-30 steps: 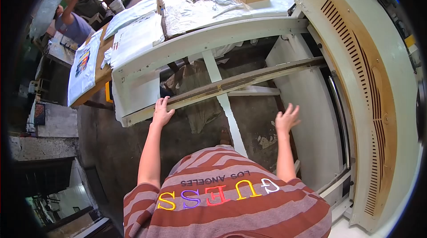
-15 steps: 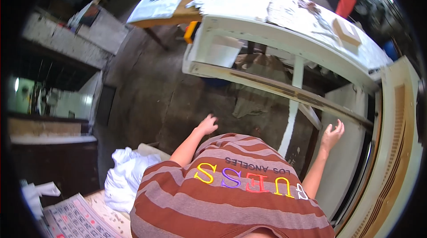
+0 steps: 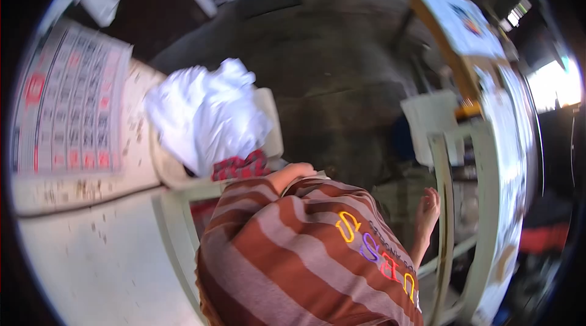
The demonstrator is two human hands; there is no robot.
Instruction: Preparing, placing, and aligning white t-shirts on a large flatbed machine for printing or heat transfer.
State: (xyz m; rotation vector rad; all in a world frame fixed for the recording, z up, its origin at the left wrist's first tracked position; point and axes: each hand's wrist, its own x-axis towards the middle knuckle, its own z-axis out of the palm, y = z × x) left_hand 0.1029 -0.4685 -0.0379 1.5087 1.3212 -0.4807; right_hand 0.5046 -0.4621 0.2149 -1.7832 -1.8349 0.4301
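My left hand (image 3: 301, 171) is in front of my striped shirt, close to a heap of white cloth or bags (image 3: 204, 115) with a red checked cloth (image 3: 243, 166) below it. Blur and the angle hide its fingers, and nothing shows in it. To the right, my right hand (image 3: 430, 204) hangs with its fingers loosely stretched, holding nothing. It is beside the pale frame of a long work table (image 3: 482, 204).
A printed calendar sheet (image 3: 73, 103) is on the white surface (image 3: 97, 253) at left. White printed fabric (image 3: 467, 18) lies on the wooden table at far right. A whitish bin (image 3: 430, 121) stands below it. Dark floor (image 3: 342, 70) stretches ahead.
My view has turned left, bringing the white heap and calendar closer to the middle and the work table to the right. My left hand has drawn in toward my body.
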